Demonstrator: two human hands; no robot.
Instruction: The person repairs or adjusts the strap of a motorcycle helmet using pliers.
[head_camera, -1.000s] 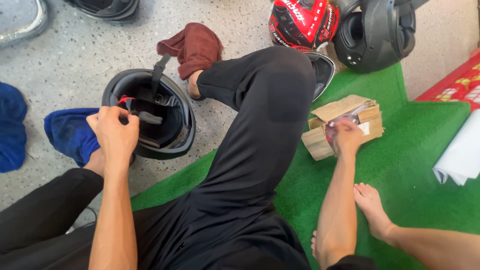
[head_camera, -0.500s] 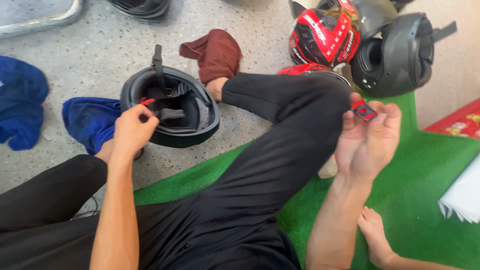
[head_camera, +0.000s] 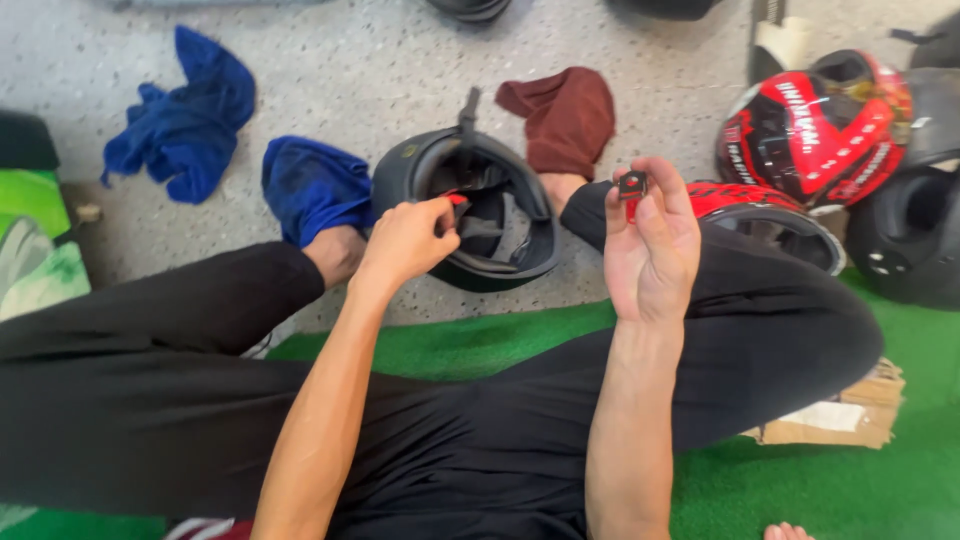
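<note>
A black helmet (head_camera: 500, 200) lies upside down on the speckled floor between my feet, its chin strap sticking up. My left hand (head_camera: 405, 240) grips the helmet's near rim, pinching a small red piece of the strap there. My right hand (head_camera: 650, 245) is raised just right of the helmet, palm toward me. Its fingertips pinch a small dark buckle part with a red edge (head_camera: 631, 185). My legs in black trousers are crossed below both hands.
A red and black helmet (head_camera: 810, 125) and a black helmet (head_camera: 905, 235) sit at right, another red-rimmed one (head_camera: 770, 210) by my knee. Blue cloths (head_camera: 185, 125) and a maroon cloth (head_camera: 565, 115) lie on the floor. A cardboard box (head_camera: 835, 420) rests on green turf (head_camera: 460, 345).
My right hand left the cardboard box with the small buckle part and rose beside the helmet. The view shifted so the helmet sits nearer the middle. My left hand stayed on the rim.
</note>
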